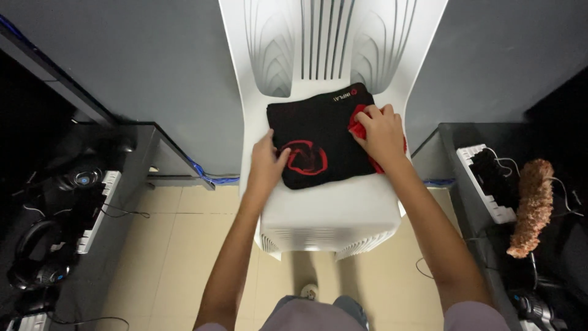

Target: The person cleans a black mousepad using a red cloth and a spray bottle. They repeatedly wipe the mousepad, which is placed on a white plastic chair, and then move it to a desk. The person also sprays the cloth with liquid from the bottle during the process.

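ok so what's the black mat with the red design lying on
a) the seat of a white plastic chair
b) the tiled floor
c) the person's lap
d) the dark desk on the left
a: the black mat lies flat on the seat of the white plastic chair, with the left hand on its near left edge and the right hand pressing a red cloth on its right side.

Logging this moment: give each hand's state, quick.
Left hand: open, resting flat on the black mat.
Right hand: closed on the red cloth.
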